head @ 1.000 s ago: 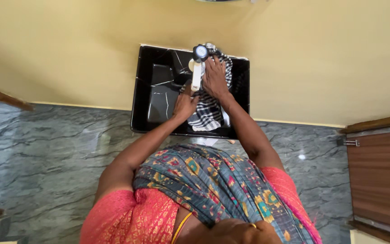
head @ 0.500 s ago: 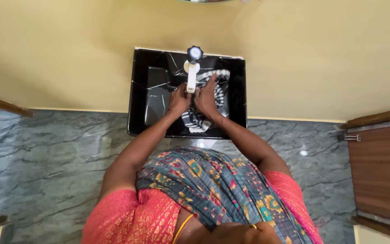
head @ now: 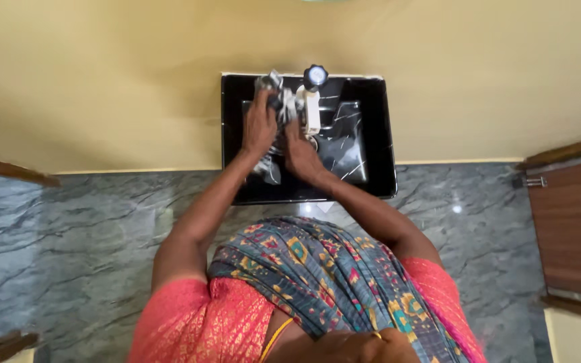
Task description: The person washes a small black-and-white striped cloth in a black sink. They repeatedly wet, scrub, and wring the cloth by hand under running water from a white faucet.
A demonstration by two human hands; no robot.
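Wringing checked cloth (head: 272, 101) over black sink (head: 378, 134)

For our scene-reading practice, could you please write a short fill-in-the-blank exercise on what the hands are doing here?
1. Both hands grip a checked cloth over a sink coloured ____.
2. The white tap is topped by a round ____.
3. The left hand lies to the ____ of the tap in the picture.
4. The right hand sits ____ to the person than the left hand.

Missing words: black; knob; left; nearer

Even soft light, floor glare, slight blur, wide-angle bending.
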